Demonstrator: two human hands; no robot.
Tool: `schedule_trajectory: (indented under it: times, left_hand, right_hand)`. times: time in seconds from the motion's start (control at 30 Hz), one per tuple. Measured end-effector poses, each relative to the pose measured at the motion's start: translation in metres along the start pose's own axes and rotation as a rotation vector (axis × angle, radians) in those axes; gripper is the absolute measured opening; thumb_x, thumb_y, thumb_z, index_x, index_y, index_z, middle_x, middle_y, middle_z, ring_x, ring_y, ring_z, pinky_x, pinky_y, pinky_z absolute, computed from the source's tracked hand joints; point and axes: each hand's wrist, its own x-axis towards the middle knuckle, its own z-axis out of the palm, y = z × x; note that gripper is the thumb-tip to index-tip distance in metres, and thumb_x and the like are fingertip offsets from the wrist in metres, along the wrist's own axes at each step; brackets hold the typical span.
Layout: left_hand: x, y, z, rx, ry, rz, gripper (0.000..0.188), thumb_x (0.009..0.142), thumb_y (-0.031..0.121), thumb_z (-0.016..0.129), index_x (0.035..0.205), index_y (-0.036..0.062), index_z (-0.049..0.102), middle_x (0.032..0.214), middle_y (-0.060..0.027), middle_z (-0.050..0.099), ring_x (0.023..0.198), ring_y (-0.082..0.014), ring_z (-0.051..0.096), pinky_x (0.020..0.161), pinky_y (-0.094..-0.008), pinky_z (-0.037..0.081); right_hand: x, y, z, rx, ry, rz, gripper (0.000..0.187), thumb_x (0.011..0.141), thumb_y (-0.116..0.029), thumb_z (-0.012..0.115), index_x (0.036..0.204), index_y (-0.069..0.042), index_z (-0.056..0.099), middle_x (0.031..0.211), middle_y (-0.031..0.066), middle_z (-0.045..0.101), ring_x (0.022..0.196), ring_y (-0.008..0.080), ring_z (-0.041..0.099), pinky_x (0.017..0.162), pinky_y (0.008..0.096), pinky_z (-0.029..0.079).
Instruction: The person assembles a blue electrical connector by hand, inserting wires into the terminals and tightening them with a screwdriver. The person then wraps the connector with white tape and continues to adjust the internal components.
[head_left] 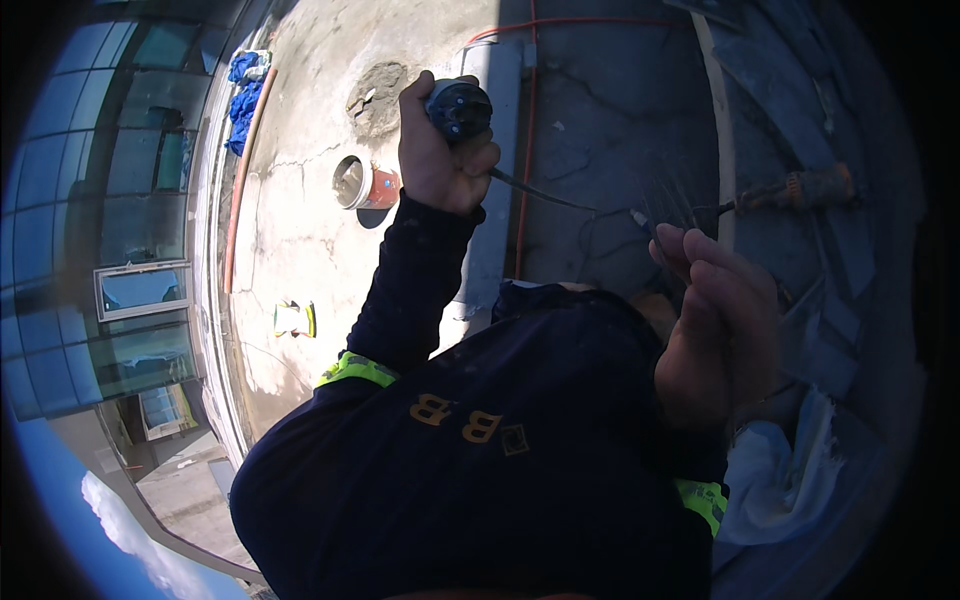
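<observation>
My left hand (440, 160) is wrapped around a dark, round-ended object (459, 110), with a blue-black casing and small light spots. A dark cord (545, 192) runs from beneath that hand toward the right; whether it joins the object is hidden. My right hand (720, 320) is in shade at the right, fingers bent and pressed together with the thumb. What they pinch, if anything, cannot be made out. Just beyond its fingertips is a small pale tip (638, 216), among thin blurred streaks. An orange-and-black power tool (800, 187) with a dark rod lies past this hand.
A red-and-white bucket (368, 186) stands on sunlit concrete at the left. Farther left are a long pipe (248, 180) and blue bundles (243, 110). An orange cable (533, 110) crosses the shaded floor. Long boards (800, 120) and a white sack (780, 480) lie at the right.
</observation>
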Motion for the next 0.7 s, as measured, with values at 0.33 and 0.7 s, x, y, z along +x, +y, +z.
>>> schedule_trajectory:
  times: [0.33, 0.7]
  left_hand:
    - [-0.029, -0.005, 0.022, 0.080, 0.002, 0.058, 0.046, 0.096, 0.049, 0.050, 0.102, 0.0062, 0.064, 0.068, -0.0013, 0.059, 0.041, -0.0076, 0.040, 0.037, -0.0216, 0.029]
    - [-0.035, -0.009, 0.025, 0.092, -0.038, 0.097, 0.048, 0.095, 0.050, 0.052, 0.105, 0.0051, 0.064, 0.071, -0.0035, 0.062, 0.041, -0.0076, 0.042, 0.038, -0.0211, 0.031]
  right_hand:
    - [0.028, 0.026, 0.019, 0.281, -0.257, 0.218, 0.014, 0.097, 0.005, 0.053, 0.107, 0.007, 0.063, 0.109, 0.0217, 0.065, 0.098, 0.0321, 0.070, 0.085, 0.0402, 0.062]
    - [0.029, 0.032, 0.020, 0.297, -0.280, 0.138, 0.014, 0.097, 0.003, 0.054, 0.106, 0.006, 0.064, 0.108, 0.0212, 0.066, 0.098, 0.0315, 0.070, 0.085, 0.0400, 0.063]
